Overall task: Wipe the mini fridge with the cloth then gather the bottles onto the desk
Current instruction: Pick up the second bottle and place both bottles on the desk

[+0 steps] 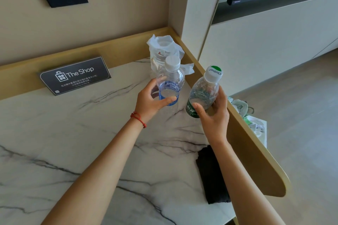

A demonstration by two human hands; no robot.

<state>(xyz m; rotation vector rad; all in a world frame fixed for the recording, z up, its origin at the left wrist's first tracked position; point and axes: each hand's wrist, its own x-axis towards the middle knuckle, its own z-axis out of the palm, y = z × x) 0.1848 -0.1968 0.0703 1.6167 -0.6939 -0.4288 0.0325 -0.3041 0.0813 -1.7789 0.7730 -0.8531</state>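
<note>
We hold two bottles over the desk (pixel 73 142) near its far right corner: our left hand (pixel 150 103) grasps the blue-label bottle (pixel 171 82), our right hand (pixel 214 115) the green-label bottle (pixel 203 93). The black cloth (pixel 212 175) lies by the right edge.
</note>
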